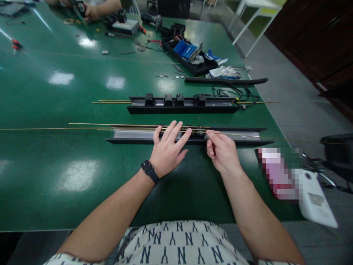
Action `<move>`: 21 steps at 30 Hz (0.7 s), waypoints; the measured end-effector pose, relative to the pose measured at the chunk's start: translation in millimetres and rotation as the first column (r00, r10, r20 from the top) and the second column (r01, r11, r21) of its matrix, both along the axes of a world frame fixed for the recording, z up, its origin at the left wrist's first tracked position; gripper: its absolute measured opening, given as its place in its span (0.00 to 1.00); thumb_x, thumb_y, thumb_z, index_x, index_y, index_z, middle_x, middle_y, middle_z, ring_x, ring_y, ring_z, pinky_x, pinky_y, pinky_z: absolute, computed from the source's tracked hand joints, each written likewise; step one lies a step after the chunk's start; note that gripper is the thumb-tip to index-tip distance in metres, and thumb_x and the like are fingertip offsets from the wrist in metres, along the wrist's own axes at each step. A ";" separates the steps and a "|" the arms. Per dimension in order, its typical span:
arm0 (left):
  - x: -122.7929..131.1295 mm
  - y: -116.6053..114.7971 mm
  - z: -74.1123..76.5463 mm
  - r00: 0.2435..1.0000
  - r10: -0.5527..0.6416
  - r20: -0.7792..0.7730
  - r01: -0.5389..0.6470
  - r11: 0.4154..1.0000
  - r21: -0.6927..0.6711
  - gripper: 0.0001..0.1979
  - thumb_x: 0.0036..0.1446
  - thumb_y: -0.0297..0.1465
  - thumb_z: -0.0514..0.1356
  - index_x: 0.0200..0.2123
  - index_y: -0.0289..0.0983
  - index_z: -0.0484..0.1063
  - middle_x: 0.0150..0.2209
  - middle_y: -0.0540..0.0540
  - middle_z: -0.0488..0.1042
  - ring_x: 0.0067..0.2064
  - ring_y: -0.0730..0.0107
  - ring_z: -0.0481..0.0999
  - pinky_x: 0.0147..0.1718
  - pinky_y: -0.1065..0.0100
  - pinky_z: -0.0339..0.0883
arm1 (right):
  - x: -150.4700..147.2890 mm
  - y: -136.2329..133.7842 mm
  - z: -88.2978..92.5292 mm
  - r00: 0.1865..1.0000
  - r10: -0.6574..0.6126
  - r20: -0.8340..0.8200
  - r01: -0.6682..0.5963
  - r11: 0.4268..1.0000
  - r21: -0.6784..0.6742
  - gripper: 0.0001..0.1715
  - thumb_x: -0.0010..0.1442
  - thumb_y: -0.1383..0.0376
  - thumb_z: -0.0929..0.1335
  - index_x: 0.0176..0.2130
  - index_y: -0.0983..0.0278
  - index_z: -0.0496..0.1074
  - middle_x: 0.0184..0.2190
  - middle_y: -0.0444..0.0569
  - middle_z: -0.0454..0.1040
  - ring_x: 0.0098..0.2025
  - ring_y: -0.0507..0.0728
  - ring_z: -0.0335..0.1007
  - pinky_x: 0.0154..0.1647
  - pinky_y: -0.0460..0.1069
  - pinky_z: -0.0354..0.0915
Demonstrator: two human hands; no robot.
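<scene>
A long black track rail (234, 135) lies across the green table (55, 173) in front of me. Several thin brass rods (91, 126) run along it and stick out far to the left. My left hand (168, 151), with a dark watch on its wrist, lies flat with fingers spread on the rods and the rail. My right hand (222, 151) pinches one thin brass rod above the rail, just right of the left hand.
A second black rail (182, 105) with small black blocks and brass rods lies farther back. Behind it are a black strip (226, 80), cables, and a black tray (190, 55) with blue parts. Another person's hands (91, 11) work at the far edge. A white device (317, 200) sits at right.
</scene>
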State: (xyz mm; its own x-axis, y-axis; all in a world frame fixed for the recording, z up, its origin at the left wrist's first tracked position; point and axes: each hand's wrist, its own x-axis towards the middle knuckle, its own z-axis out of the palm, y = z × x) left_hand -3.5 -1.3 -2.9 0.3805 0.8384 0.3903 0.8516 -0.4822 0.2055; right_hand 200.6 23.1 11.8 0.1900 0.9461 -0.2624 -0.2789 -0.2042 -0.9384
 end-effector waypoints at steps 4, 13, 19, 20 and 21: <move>0.0 0.1 -0.3 1.000 0.002 -0.003 -0.002 1.000 -0.003 0.34 0.66 0.41 0.63 0.72 0.46 0.62 0.75 0.37 0.59 0.77 0.49 0.55 0.72 0.40 0.36 | -1.1 -0.1 -0.3 1.000 -0.002 0.007 0.002 1.000 0.001 0.23 0.50 0.55 0.82 0.38 0.67 0.76 0.17 0.39 0.70 0.11 0.46 0.55 0.07 0.41 0.45; 1.0 0.0 1.9 1.000 -0.002 0.003 0.002 1.000 -0.016 0.34 0.65 0.40 0.63 0.72 0.45 0.62 0.75 0.37 0.59 0.76 0.46 0.55 0.72 0.39 0.36 | -1.0 -0.8 -1.1 0.999 0.019 0.033 -0.019 1.000 0.014 0.23 0.51 0.53 0.81 0.37 0.66 0.76 0.17 0.40 0.71 0.12 0.46 0.55 0.08 0.41 0.45; 0.6 -0.2 1.8 1.000 -0.001 -0.001 0.001 1.000 -0.017 0.33 0.65 0.40 0.63 0.72 0.45 0.62 0.75 0.37 0.59 0.76 0.47 0.55 0.72 0.39 0.36 | -0.1 -0.1 0.1 1.000 0.018 0.014 -0.018 1.000 0.000 0.22 0.50 0.55 0.81 0.37 0.66 0.76 0.17 0.39 0.70 0.12 0.46 0.55 0.08 0.41 0.44; 0.6 -0.2 1.9 1.000 -0.001 -0.003 0.000 1.000 -0.018 0.33 0.66 0.40 0.63 0.72 0.46 0.62 0.75 0.37 0.59 0.77 0.48 0.55 0.72 0.40 0.36 | 0.0 0.0 0.4 1.000 0.017 0.007 -0.017 1.000 -0.004 0.22 0.50 0.55 0.81 0.37 0.66 0.76 0.17 0.39 0.70 0.12 0.46 0.55 0.08 0.41 0.44; 0.6 -0.1 1.9 1.000 0.000 -0.003 0.000 1.000 -0.019 0.33 0.66 0.40 0.63 0.72 0.46 0.62 0.75 0.37 0.59 0.77 0.48 0.55 0.72 0.40 0.36 | 0.1 0.1 0.8 1.000 0.015 0.001 -0.015 1.000 -0.008 0.21 0.50 0.56 0.81 0.36 0.66 0.76 0.17 0.39 0.69 0.12 0.46 0.54 0.08 0.41 0.44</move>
State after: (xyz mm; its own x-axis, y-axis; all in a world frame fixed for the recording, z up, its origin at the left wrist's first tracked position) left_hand -2.9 -1.4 -0.9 0.3822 0.8454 0.3730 0.8521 -0.4786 0.2117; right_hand 200.7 23.2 12.6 0.1764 0.9467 -0.2696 -0.2751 -0.2156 -0.9369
